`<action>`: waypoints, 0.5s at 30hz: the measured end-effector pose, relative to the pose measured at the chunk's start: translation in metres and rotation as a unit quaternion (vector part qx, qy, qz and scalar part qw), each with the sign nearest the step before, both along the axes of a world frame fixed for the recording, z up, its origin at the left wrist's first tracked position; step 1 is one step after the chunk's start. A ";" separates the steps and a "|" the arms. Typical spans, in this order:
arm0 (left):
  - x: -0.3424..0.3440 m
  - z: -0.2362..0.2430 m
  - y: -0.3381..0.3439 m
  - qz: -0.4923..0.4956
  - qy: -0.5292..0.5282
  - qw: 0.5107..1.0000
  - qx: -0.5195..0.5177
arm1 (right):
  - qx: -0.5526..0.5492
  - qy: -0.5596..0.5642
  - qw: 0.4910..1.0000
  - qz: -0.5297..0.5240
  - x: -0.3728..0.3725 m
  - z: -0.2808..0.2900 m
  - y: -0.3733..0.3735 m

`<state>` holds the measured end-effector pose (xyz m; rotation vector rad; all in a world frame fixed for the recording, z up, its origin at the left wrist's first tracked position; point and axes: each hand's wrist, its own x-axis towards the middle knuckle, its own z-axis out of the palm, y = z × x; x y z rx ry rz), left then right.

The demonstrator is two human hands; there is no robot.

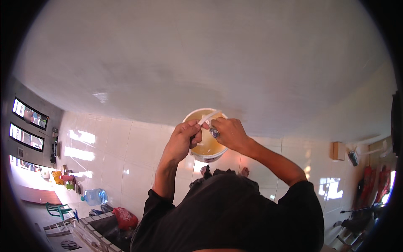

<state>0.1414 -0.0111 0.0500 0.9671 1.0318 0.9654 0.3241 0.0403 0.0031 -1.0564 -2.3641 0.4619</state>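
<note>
Gripping: left hand [184, 135] | flat pale strip [209, 116] | over round white bucket [210, 158]

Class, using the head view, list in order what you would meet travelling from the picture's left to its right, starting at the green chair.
Green chair → blue water bottle → red bag → left hand → right hand → brown box → red cloth.

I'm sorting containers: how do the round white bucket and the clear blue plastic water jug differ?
The round white bucket looks opaque; the clear blue plastic water jug is translucent. The bucket's mouth is open, whereas the jug has a green cap. The bucket appears larger in view than the jug. Both are rounded.
</note>
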 end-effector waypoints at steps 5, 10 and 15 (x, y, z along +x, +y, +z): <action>0.006 -0.005 0.003 0.009 -0.011 0.998 0.058 | -0.201 0.117 0.971 -0.050 0.008 0.018 0.002; 0.006 -0.007 0.005 0.022 -0.038 0.996 0.073 | -0.371 0.216 0.901 0.061 -0.001 0.004 0.005; 0.010 -0.007 0.010 0.019 -0.031 0.997 0.073 | -0.266 0.167 0.949 0.021 0.003 -0.007 0.012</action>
